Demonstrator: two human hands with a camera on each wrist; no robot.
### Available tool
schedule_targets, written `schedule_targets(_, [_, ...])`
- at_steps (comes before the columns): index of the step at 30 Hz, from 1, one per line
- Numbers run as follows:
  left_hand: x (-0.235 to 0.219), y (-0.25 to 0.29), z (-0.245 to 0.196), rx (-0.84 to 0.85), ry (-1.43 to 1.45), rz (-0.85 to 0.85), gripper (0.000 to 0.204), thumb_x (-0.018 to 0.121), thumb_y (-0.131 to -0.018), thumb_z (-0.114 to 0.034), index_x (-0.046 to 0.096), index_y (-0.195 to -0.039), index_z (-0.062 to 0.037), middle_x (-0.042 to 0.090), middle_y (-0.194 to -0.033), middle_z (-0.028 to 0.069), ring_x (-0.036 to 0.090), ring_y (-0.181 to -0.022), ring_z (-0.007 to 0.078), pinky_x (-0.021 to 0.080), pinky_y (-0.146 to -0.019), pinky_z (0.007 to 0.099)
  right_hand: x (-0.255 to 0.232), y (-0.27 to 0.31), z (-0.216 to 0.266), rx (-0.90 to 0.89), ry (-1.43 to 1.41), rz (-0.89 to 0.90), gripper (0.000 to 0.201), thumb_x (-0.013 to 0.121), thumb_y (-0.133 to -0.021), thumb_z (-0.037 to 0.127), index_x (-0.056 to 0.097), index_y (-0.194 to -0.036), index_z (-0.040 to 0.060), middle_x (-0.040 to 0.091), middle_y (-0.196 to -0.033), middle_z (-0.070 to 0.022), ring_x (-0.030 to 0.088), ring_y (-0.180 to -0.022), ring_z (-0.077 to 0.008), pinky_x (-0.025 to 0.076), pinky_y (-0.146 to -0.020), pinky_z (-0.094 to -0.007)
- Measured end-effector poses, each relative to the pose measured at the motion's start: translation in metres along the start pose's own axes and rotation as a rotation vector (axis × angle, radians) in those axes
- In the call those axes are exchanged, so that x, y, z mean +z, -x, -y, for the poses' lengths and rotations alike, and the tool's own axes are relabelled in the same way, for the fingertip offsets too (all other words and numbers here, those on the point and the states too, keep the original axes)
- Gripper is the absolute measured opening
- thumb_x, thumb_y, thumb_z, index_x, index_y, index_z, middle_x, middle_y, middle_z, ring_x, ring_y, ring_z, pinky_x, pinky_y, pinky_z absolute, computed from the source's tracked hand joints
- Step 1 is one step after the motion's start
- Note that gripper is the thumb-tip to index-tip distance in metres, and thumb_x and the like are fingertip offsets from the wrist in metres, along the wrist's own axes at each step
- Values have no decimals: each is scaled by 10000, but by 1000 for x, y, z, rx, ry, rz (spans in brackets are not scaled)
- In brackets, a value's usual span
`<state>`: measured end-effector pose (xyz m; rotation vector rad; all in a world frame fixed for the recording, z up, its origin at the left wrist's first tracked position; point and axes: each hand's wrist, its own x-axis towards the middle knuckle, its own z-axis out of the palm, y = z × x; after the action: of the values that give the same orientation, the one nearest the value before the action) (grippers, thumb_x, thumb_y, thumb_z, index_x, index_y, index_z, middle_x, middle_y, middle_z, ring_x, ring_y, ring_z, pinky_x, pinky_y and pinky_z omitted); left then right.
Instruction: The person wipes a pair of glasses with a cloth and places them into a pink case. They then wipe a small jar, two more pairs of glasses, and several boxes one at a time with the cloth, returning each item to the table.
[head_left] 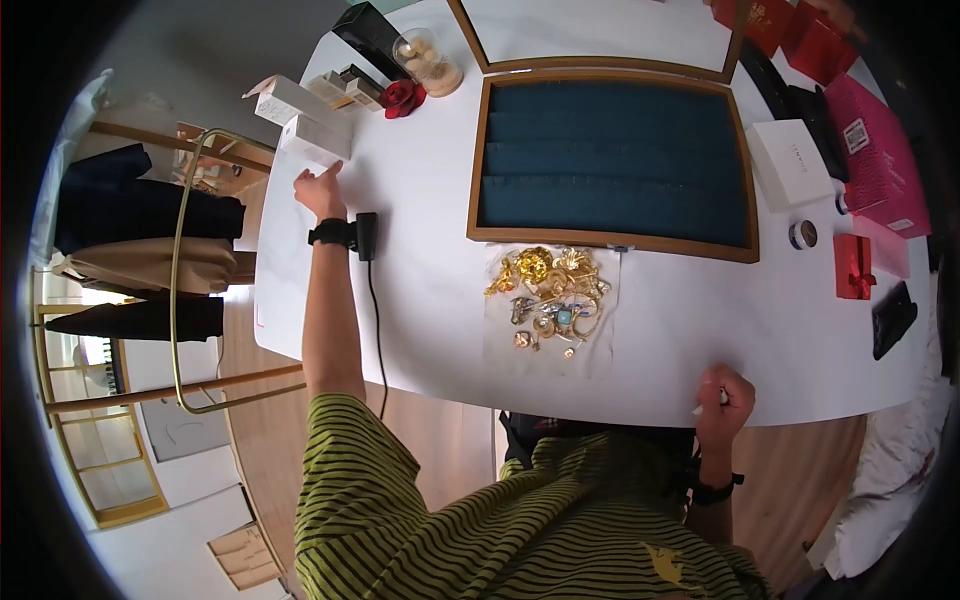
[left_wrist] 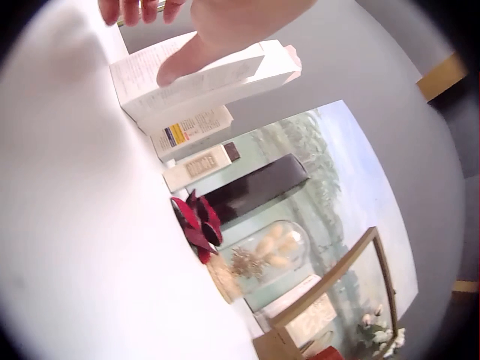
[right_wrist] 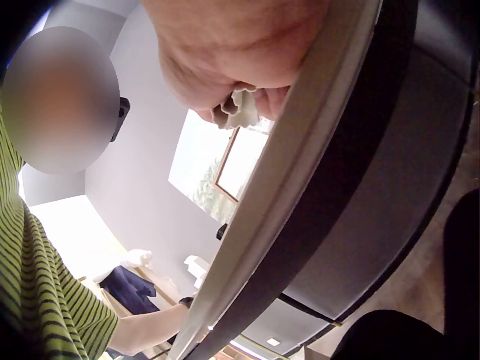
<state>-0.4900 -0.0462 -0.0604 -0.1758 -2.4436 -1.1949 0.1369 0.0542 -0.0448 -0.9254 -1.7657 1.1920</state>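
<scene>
My left hand (head_left: 320, 192) is at the left end of the white table, close by a white box (head_left: 312, 140). In the left wrist view its thumb (left_wrist: 184, 61) points across the white carton (left_wrist: 150, 79), and the other fingers hang loosely bent with nothing in them. At the front edge, my right hand (head_left: 727, 395) is curled round a crumpled white cloth (right_wrist: 241, 109) with a wavy edge; most of it is hidden in the palm. Between the hands, gold-coloured jewelry (head_left: 545, 290) lies heaped on a thin pale sheet (head_left: 500, 355), just below a wooden jewelry case (head_left: 610, 160) with blue lining.
The case's framed lid (head_left: 600, 70) stands raised behind it. Right of the case are a white box (head_left: 790, 165), a pink box (head_left: 875, 155) and a red gift box (head_left: 853, 267). A glass dome (head_left: 425, 60) and a red flower (head_left: 403, 98) stand at the back left.
</scene>
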Motion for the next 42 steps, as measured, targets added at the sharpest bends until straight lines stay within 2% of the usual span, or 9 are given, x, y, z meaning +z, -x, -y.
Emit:
schedule_targets(3, [-11,24,-5,39,337,-4,319,783,-635,-29,546,-847,-9,587,-850,91,554,-761,170,472,-721,283,-1,0,-2,-3,11,10,280,555,-801,-20,389,-577,1,422,-500,-45,382,-459,-112,286,-451,-263])
schedule_targets(5, [-21,44,-31,121,400,212,217,728,-686,14,554,-807,-31,558,-704,22,512,-655,126,454,-658,261,0,2,-6,2,-28,-6,287,555,-807,-15,383,-579,3,415,-504,-40,365,-461,-116,278,-453,-265])
schedule_targets(11, [-5,26,-89,613,206,301,307,703,-714,-21,565,-988,-35,618,-855,97,613,-740,203,486,-719,308,-1,2,-5,17,-18,10,303,543,-821,-29,369,-577,10,402,-514,-38,337,-476,-115,266,-461,-266])
schedule_targets(14, [15,5,-107,663,-19,310,429,706,-725,-119,542,-1116,-56,623,-969,136,621,-837,265,489,-771,369,0,2,-3,21,-4,-8,301,539,-820,-34,366,-577,11,400,-515,-36,337,-475,-115,268,-462,-265])
schedule_targets(18, [48,-29,-111,587,-256,407,551,672,-732,-312,511,-1201,-73,586,-1123,231,556,-1019,381,453,-880,459,0,0,-1,24,-25,-11,299,533,-819,-36,362,-578,12,396,-515,-35,336,-473,-115,268,-461,-265])
schedule_targets(22, [62,-36,-120,434,-359,395,700,623,-732,-378,405,-1339,-105,540,-1205,292,519,-1133,444,430,-955,440,-2,1,-2,63,-8,9,285,535,-803,-36,360,-583,12,391,-523,-37,339,-473,-115,265,-459,-261])
schedule_targets(33, [81,-43,-124,316,-523,386,696,664,-727,-403,444,-1329,-132,559,-1233,225,545,-1138,384,440,-951,425,-2,2,-4,55,18,-13,227,521,-754,-13,380,-577,7,385,-534,-53,345,-470,-131,260,-453,-265])
schedule_targets(39, [87,-37,-121,268,-539,450,577,650,-746,-395,541,-1236,-111,638,-1106,189,585,-1082,364,462,-918,421,0,-1,-1,38,45,-36,240,533,-749,-10,377,-568,6,381,-524,-55,336,-457,-140,254,-447,-275])
schedule_targets(42, [64,-16,-123,342,-475,338,496,640,-767,-354,567,-1183,-95,645,-1070,207,599,-1043,378,467,-897,440,-1,0,-2,-1,91,-29,255,541,-758,-2,376,-564,8,375,-518,-52,331,-450,-138,245,-445,-282])
